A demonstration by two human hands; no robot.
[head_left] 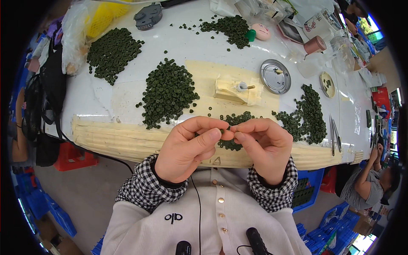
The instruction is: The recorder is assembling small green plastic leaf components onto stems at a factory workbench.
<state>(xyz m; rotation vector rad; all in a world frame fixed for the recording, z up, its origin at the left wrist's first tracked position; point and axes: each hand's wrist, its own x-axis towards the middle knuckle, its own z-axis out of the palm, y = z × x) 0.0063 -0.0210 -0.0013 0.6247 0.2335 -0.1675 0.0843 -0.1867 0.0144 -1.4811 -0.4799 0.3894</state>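
My left hand (189,145) and my right hand (266,146) meet above the table's front edge, fingertips pinched close together. Between them is a tiny dark green round part (222,131), mostly covered by the left fingers. A small dark bit (229,127) shows where the right fingertips touch it. Just beyond and beneath the fingers lies a loose pile of similar dark green parts (231,144). A larger pile (168,91) sits to the left of it, and another pile (312,114) to the right. A taped block (231,90) with a small upright peg stands behind my hands.
A round metal dish (275,76) and a small pale dish (327,84) stand to the right. Tweezers (333,136) lie near the right edge. More green piles (112,53) are at the back, beside a grey device (148,17). A person (369,182) sits at far right.
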